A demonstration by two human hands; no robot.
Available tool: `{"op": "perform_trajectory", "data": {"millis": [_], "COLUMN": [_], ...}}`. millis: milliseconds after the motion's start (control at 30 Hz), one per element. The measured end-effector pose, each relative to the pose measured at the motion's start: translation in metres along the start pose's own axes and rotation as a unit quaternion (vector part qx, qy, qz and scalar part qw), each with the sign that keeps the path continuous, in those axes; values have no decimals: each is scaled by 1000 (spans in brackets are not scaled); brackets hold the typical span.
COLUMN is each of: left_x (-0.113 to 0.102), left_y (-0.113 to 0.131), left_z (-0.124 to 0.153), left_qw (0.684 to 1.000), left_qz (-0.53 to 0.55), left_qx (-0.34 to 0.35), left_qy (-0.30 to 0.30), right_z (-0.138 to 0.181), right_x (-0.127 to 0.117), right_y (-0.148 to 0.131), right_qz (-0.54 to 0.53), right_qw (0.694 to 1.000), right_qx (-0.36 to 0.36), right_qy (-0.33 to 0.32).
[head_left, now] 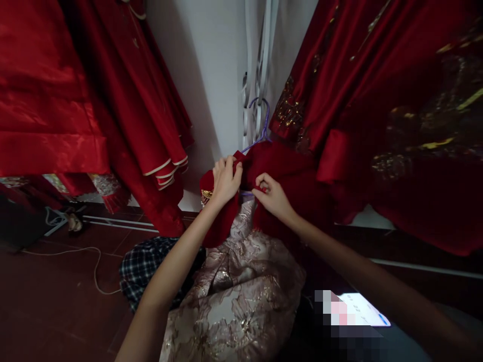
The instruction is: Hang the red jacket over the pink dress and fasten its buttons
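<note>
In front of me a dark red garment point(283, 163) hangs on a purple hanger point(266, 120). My left hand point(225, 180) is closed on the garment's edge near the collar, left of the opening. With fingers pinched, my right hand point(274, 198) holds the opposite edge of the opening. A strip of the hanger shows between the two hands. Gold trim point(206, 195) decorates the garment left of my left hand. Below both hands lies a pale pinkish brocade fabric point(245, 296) with shiny gold flower patterns.
Red garments point(147, 110) hang at the left, and red gowns with gold decoration point(324, 95) at the right. A white metal stand point(260, 45) rises behind the hanger. Checked fabric point(149, 264), a pale cable point(97, 266) and a lit phone screen point(364, 309) are lower down.
</note>
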State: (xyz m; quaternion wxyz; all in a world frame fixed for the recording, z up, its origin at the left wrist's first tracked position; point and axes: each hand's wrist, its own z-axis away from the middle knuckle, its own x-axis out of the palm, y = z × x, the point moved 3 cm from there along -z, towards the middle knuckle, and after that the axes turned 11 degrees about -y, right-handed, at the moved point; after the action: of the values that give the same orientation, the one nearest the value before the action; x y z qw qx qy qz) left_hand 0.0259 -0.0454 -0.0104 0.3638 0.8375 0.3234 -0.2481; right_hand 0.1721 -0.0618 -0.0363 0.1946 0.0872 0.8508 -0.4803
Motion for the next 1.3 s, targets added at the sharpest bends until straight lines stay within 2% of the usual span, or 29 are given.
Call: {"op": "perform_trajectory", "data": {"millis": [67, 167, 233, 300, 367, 433, 533, 600, 667, 767, 867, 1000, 1167, 1300], "left_x": [-6, -23, -36, -44, -45, -31, -1, 9, 10, 5, 10, 27, 40, 44], "left_y": [-3, -10, -15, -17, -14, -4, 15, 25, 34, 43, 37, 19, 3, 2], "left_z": [-4, -8, -5, 4, 16, 27, 37, 39, 39, 44, 57, 73, 84, 89], "left_qw": [1000, 996, 989, 979, 975, 982, 979, 977, 977, 976, 967, 936, 896, 870], "left_qz": [13, 60, 127, 184, 201, 178, 119, 102, 111, 161, 241, 349, 431, 467], "left_qx": [11, 9, 3, 2, 15, 57, 106, 98, 81, 44, -11, -39, -96, -137], "left_qy": [24, 71, 79, 92, 97, 27, -127, -162, -164, -139, -85, -20, 43, 79], "right_z": [7, 14, 17, 20, 23, 27, 29, 28, 27, 27, 29, 33, 41, 45], "right_x": [0, -22, -35, -37, -29, -14, 3, 7, 6, 2, 1, 3, 4, 0], "right_y": [-4, -6, -5, -2, 1, 2, 0, -2, -3, -4, 0, 7, 2, 0], "right_qz": [0, 17, 15, -16, -70, -131, -201, -223, -236, -249, -238, -249, -216, -152], "right_qw": [999, 998, 999, 999, 995, 985, 969, 965, 963, 962, 965, 964, 970, 986], "right_qx": [-10, -18, -21, 0, 42, 76, 80, 74, 68, 64, 67, 71, 23, -7], "right_qy": [-41, -50, -43, -39, -50, -79, -115, -117, -107, -96, -91, -62, -108, -63]}}
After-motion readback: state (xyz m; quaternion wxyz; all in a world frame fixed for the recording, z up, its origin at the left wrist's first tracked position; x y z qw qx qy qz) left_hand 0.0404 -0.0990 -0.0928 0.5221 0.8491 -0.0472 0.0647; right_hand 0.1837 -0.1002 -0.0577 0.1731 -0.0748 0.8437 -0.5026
